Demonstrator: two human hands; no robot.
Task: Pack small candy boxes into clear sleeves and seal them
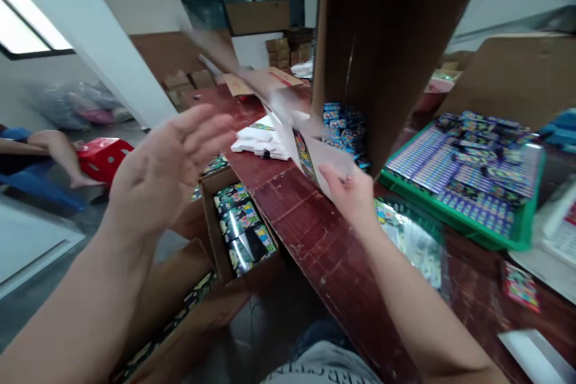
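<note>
My left hand (pixel 155 171) is raised with its fingers stretched out and nothing in it, above the open cartons at the table's left side. In my right hand (pixel 353 192) is a white cardboard piece (pixel 324 159) with a colourful printed strip, pinched at its near end. Motion smears its far part, so its full shape cannot be made out. Just beyond it, a stack of white flat cardboard pieces (pixel 263 141) lies on the dark red table (pixel 306 234).
An open carton (pixel 216 252) of printed boxes stands below left. A tall brown cardboard box (pixel 378 30) rises on the table, near blue packets (pixel 335 123). On the right, a green tray (pixel 524 234) holds many small packs. Another person's legs (pixel 63 150) show at far left.
</note>
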